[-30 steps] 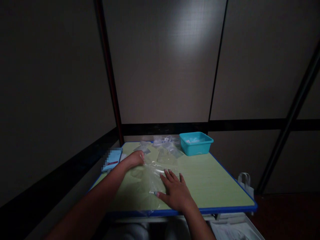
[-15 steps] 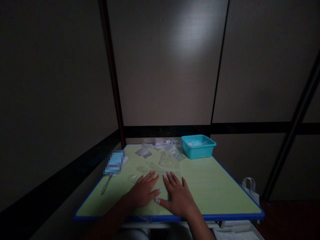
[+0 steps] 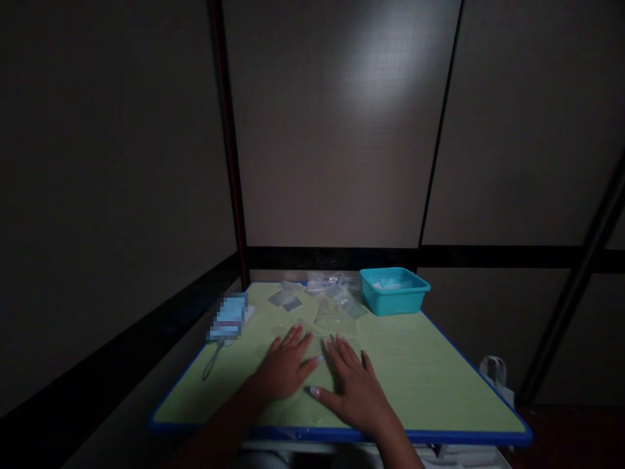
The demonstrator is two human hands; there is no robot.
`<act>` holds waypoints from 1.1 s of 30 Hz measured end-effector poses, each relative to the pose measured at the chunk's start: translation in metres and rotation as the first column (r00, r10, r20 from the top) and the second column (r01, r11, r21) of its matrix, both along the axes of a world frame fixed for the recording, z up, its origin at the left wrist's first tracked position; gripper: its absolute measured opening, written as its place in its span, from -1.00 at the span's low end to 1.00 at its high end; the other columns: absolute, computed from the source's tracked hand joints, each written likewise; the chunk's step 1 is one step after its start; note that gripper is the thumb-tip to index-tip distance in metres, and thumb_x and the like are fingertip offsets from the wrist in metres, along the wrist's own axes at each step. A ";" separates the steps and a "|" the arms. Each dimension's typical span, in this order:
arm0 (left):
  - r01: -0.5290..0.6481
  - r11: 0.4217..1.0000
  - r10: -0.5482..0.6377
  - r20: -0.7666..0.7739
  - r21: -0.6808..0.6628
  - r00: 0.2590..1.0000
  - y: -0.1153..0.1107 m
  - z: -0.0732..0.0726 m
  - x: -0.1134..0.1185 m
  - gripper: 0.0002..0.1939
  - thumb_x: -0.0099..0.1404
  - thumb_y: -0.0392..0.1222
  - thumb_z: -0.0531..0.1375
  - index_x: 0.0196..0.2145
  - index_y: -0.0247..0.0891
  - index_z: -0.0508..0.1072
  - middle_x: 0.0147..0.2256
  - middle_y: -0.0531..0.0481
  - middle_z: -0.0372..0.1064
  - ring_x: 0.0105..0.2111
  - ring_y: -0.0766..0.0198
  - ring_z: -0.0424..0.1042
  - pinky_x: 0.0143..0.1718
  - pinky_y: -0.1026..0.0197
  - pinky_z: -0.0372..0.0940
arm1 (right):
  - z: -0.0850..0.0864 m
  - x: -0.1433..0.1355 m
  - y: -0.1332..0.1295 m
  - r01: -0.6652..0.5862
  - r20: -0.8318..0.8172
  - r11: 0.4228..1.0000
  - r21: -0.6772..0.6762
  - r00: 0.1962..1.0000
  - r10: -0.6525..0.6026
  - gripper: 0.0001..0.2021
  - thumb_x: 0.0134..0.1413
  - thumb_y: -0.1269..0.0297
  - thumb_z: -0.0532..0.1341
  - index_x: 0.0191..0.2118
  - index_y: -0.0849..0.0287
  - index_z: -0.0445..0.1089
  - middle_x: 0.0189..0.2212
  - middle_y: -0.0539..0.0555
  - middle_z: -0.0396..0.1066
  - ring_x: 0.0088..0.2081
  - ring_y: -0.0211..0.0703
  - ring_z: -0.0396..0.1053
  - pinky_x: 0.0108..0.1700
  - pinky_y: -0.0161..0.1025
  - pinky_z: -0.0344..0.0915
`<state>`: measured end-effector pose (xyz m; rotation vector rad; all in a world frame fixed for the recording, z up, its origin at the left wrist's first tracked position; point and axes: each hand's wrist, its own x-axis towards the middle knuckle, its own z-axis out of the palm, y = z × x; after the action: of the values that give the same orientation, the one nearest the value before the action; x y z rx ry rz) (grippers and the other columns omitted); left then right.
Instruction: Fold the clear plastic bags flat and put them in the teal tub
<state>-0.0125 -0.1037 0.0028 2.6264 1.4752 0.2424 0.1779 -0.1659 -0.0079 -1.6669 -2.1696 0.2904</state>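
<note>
Film [image 3: 299, 417], clear and thin, lies flat on the pale green tabletop [image 3: 424, 378] under my hands, its near end reaching the blue rim [image 3: 381, 435] at six o'clock. My left hand [image 3: 286, 368] and right hand [image 3: 354, 387] press palm down on it, fingers spread, the two hands apart with only a narrow gap between the thumbs. How far the film runs beneath my palms I cannot tell; it is too clear.

At nine o'clock from my hands a grey strap [image 3: 212, 361] lies near the table's side, leading up to a light-blue device [image 3: 229, 316] at ten, its face blurred. Off the table at three o'clock hangs a pale bag [image 3: 493, 374] with looped handles.

Just past my fingertips, at twelve, sits a loose clear plastic piece [image 3: 329, 314]. Small translucent squares [image 3: 288, 301] overlap at eleven. Farther on, a crinkled plastic heap [image 3: 334, 283] spreads at twelve, and a teal basin [image 3: 394, 298] with pale contents stands at one, before the panelled wall [image 3: 332, 150].
</note>
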 end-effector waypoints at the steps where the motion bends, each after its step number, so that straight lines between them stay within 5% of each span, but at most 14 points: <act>1: 0.087 0.996 -0.087 0.018 -0.014 0.996 -0.003 0.002 0.010 -0.38 0.30 0.15 -0.16 0.25 -0.11 -0.11 0.27 -0.06 -0.29 0.26 0.13 -0.33 0.18 -0.13 -0.23 | 0.000 0.002 0.000 0.029 -0.033 0.999 0.021 0.999 -0.029 -0.21 0.01 -0.24 -0.04 0.28 0.04 -0.24 0.28 0.03 -0.31 0.27 -0.03 -0.32 0.21 0.14 -0.37; 5: 0.222 0.974 -0.220 0.036 -0.055 0.975 -0.001 0.003 0.035 -0.41 0.31 0.02 -0.10 0.25 -0.06 -0.14 0.27 0.05 -0.28 0.25 0.20 -0.28 0.20 -0.04 -0.24 | 0.001 0.004 0.002 0.186 -0.075 0.980 0.065 0.981 -0.181 -0.38 0.16 -0.05 -0.15 0.27 0.12 -0.15 0.26 0.03 -0.20 0.27 -0.09 -0.25 0.21 0.13 -0.40; 9: 0.113 0.990 -0.113 0.007 -0.086 0.994 0.022 -0.008 0.030 -0.40 0.30 0.09 -0.12 0.23 -0.15 -0.04 0.26 -0.06 -0.21 0.25 0.15 -0.25 0.18 -0.10 -0.20 | -0.003 -0.001 0.004 0.145 0.029 0.989 0.033 0.989 -0.146 -0.37 0.18 -0.09 -0.27 0.23 0.17 -0.01 0.24 0.10 -0.13 0.26 -0.04 -0.24 0.19 0.18 -0.47; 19: -0.080 0.995 0.077 -0.040 -0.062 0.996 0.061 -0.019 -0.008 -0.25 0.20 0.33 -0.19 0.24 -0.09 -0.08 0.27 -0.09 -0.30 0.26 0.07 -0.32 0.15 -0.21 -0.30 | -0.013 0.000 0.006 0.070 0.092 0.997 0.044 0.993 -0.073 -0.27 0.06 -0.27 -0.20 0.26 0.04 -0.13 0.26 0.09 -0.18 0.27 0.04 -0.32 0.16 0.24 -0.52; 26: -0.110 0.993 0.108 -0.034 -0.035 0.994 0.054 -0.019 -0.006 -0.19 0.15 0.40 -0.18 0.24 -0.07 -0.09 0.27 -0.12 -0.29 0.25 -0.05 -0.36 0.13 -0.28 -0.35 | -0.005 -0.001 0.001 0.189 0.056 0.978 0.090 0.979 -0.195 -0.37 0.11 -0.15 -0.12 0.18 0.12 0.10 0.21 0.14 -0.01 0.26 0.04 -0.21 0.19 0.19 -0.39; 29: -0.098 0.995 0.097 -0.029 -0.028 0.995 0.040 -0.022 0.002 -0.17 0.13 0.42 -0.19 0.24 -0.05 -0.12 0.27 -0.12 -0.32 0.25 -0.05 -0.38 0.13 -0.28 -0.34 | -0.003 0.000 0.001 0.267 0.014 0.957 0.115 0.963 -0.270 -0.41 0.14 -0.08 -0.14 0.20 0.14 0.06 0.23 0.12 -0.06 0.25 0.00 -0.18 0.19 0.19 -0.34; 33: -0.104 0.995 0.104 -0.014 0.001 0.995 0.026 -0.025 0.017 -0.22 0.16 0.39 -0.21 0.24 0.00 -0.13 0.28 -0.08 -0.36 0.25 -0.02 -0.39 0.12 -0.30 -0.37 | -0.004 0.000 0.002 0.197 0.022 0.976 0.098 0.980 -0.200 -0.40 0.16 -0.07 -0.16 0.24 0.12 -0.05 0.25 0.08 -0.14 0.26 -0.06 -0.21 0.19 0.18 -0.37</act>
<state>0.0043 -0.0781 -0.0221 2.5598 1.6181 0.2342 0.1780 -0.1641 -0.0114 -1.8268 -1.9855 0.1026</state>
